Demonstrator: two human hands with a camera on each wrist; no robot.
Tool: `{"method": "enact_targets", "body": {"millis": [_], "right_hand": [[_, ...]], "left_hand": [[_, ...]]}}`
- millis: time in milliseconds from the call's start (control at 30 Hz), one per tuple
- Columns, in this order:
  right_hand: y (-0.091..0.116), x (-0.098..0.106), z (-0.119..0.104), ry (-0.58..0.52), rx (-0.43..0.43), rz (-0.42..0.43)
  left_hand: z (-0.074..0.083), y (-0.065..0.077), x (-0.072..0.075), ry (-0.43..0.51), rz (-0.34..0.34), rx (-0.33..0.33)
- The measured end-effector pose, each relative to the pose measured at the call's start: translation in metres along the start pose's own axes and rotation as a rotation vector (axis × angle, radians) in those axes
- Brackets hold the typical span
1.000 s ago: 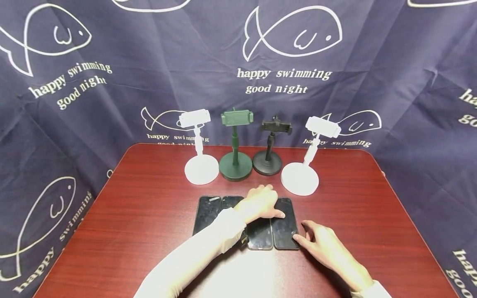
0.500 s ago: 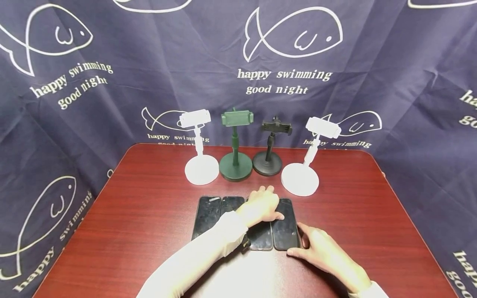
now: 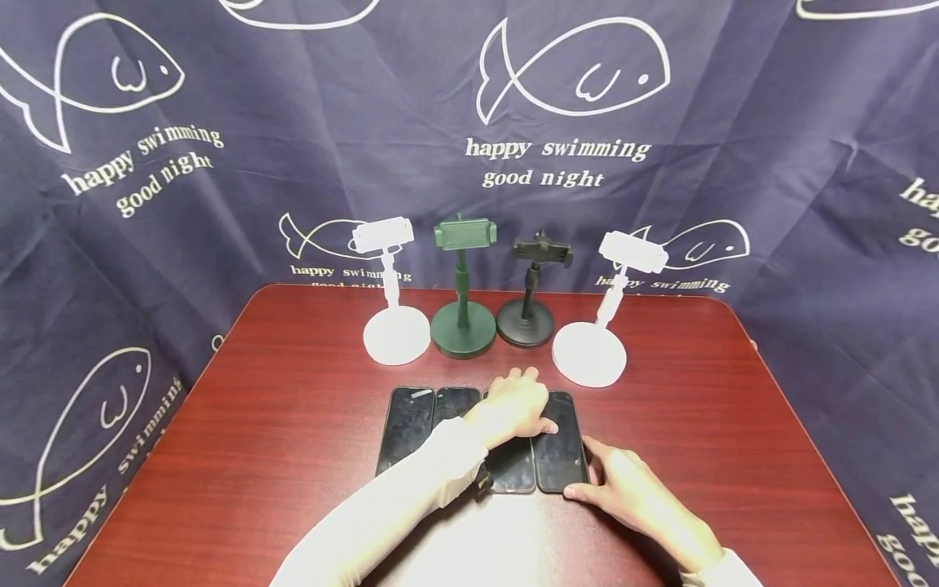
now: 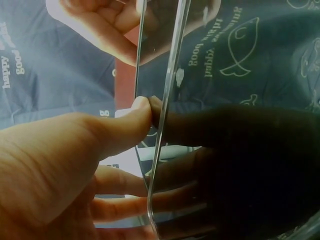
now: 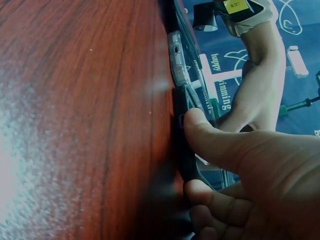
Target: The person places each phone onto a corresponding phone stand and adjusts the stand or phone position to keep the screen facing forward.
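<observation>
Several black-screened smartphones lie face up in a close row; the far-left one and its neighbour are partly covered by the left forearm. Across the third smartphone reaches my left hand, its thumb touching the upper screen of the rightmost smartphone. A glossy screen mirrors that hand in the left wrist view. At the rightmost phone's near right corner, my right hand has its thumb against the bottom edge and curled fingers along the right side.
Behind the phones stand a white phone stand, a green stand, a black stand and another white stand. Dark blue fish-print cloth hangs around the red wooden table.
My right hand has shifted left, bringing its thumb to the rightmost phone's bottom edge and its fingers to the side. The left hand has barely moved; the phones and stands stay put.
</observation>
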State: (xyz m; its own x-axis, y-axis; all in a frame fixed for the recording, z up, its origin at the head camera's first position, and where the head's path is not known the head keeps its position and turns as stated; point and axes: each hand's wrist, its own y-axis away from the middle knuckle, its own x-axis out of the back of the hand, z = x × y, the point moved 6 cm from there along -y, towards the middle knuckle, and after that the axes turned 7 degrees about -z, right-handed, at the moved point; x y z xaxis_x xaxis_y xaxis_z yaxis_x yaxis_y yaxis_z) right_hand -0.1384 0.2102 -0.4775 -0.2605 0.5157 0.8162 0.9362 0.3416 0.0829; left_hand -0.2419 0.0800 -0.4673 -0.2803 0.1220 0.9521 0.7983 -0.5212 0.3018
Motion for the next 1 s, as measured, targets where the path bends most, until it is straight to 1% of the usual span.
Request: {"method": "enact_targets", "body": {"millis": [100, 267, 433, 600, 767, 900, 1000], "right_hand": [[-0.0002, 0.0003, 0.0006, 0.006, -0.008, 0.01], [-0.0001, -0.0013, 0.0008, -0.006, -0.019, -0.007], [-0.0008, -0.0006, -0.0018, -0.005, -0.002, -0.007], [-0.0007, -0.0018, -0.0014, -0.013, -0.012, -0.016], [-0.0027, -0.0003, 0.0001, 0.0, -0.04, 0.004], [-0.0048, 0.0003, 0.0002, 0.007, -0.048, 0.009], [-0.0063, 0.0003, 0.0002, 0.01, -0.052, 0.009]], "left_hand": [[0.0008, -0.0001, 0.0015, -0.012, 0.009, -0.006], [0.0016, -0.0002, -0.0005, -0.023, 0.011, -0.002], [0.0015, 0.0007, 0.0006, -0.02, 0.038, -0.004], [0.0024, -0.0001, 0.0013, -0.008, 0.062, -0.045], [-0.0007, -0.0046, 0.0024, 0.018, 0.085, -0.068], [-0.003, -0.0076, 0.0045, 0.029, 0.118, -0.094], [-0.0044, -0.0089, 0.0062, 0.015, 0.147, -0.11]]}}
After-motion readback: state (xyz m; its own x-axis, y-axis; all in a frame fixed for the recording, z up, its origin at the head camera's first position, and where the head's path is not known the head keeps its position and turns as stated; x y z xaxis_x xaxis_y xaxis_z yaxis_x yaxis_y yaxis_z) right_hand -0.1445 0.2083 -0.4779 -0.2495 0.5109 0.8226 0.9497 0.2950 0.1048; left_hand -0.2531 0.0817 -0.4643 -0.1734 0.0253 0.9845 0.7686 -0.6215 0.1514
